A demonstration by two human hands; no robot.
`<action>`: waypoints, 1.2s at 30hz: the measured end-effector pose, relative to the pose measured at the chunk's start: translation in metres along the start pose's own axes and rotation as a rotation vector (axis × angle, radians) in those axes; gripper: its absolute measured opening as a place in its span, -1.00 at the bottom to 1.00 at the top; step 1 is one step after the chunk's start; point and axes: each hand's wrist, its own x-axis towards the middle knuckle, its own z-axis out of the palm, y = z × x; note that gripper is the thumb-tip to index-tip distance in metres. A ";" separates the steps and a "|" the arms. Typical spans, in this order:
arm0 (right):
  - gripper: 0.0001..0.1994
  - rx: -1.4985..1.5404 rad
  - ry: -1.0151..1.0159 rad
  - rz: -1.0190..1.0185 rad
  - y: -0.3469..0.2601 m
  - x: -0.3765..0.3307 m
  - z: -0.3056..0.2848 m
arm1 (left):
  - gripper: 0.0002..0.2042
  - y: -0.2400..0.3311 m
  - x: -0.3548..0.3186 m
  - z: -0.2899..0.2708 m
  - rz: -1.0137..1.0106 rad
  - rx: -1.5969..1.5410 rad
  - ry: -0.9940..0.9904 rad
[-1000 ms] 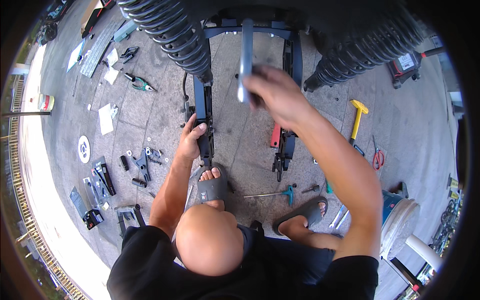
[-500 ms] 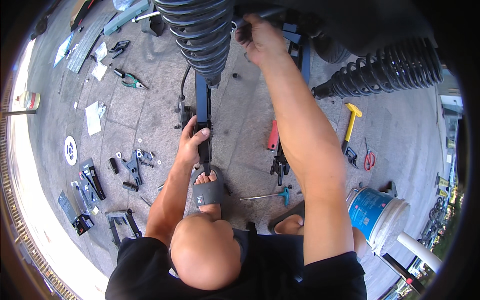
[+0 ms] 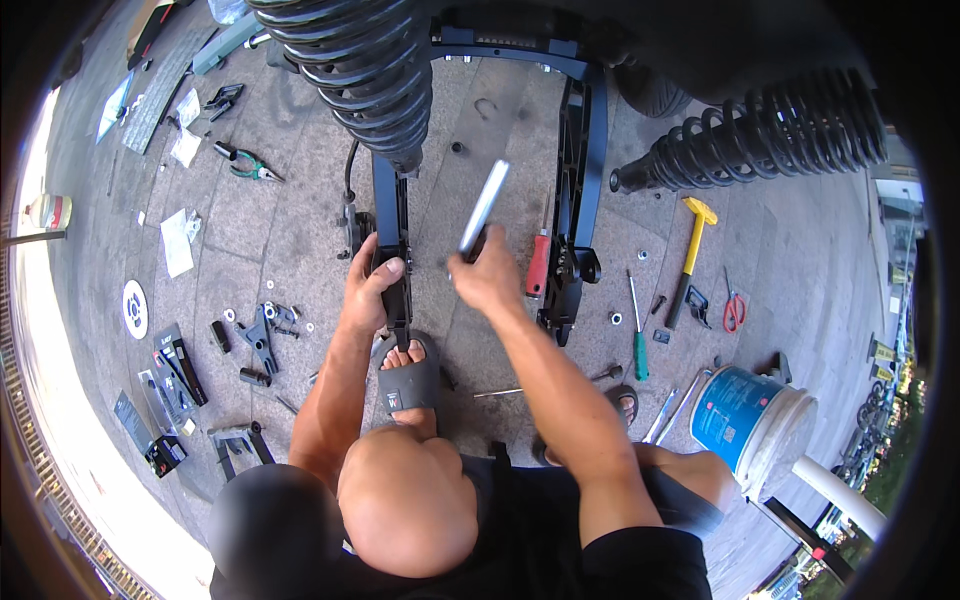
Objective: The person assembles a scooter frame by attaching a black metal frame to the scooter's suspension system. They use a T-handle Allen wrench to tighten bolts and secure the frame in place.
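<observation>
Clearly, at the left of the frame, a flat white disc with dark slots (image 3: 135,309) lies on the grey stone paving (image 3: 300,215), and black-and-green pliers (image 3: 248,163) lie above and to its right. Left of centre, your left hand (image 3: 368,295) grasps the black lower end of a long dark blue metal rail (image 3: 388,190), thumb over the upper face, fingers around the outer side. That rail runs nearly straight up the picture and passes under a thick black coil spring (image 3: 365,95).

Just right of it, near the centre, your right hand (image 3: 488,276) has its fingers curled around the lower end of a shiny silver metal bar (image 3: 486,203). The bar's long axis slants up and to the right, away from the rail, its free end pointing towards the upper middle of the frame. It touches neither side; your right hand alone holds it, and its gripped end is the one nearer your left hand. Further right, a red-handled screwdriver (image 3: 539,265) lies beside the matching dark blue rail (image 3: 595,150), and a yellow-headed hammer (image 3: 693,250) rests right of that.
</observation>
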 end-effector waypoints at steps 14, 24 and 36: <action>-0.74 -0.100 0.633 -0.716 -0.039 0.060 -0.035 | -0.33 0.006 -0.004 0.007 -0.014 0.010 0.012; -0.40 -0.266 0.834 -0.176 -0.098 0.152 -0.127 | -0.43 0.008 -0.005 0.012 -0.003 -0.029 0.029; -0.29 -0.338 0.692 -0.075 -0.103 0.157 -0.141 | -0.29 0.003 -0.003 0.000 -0.019 0.036 0.000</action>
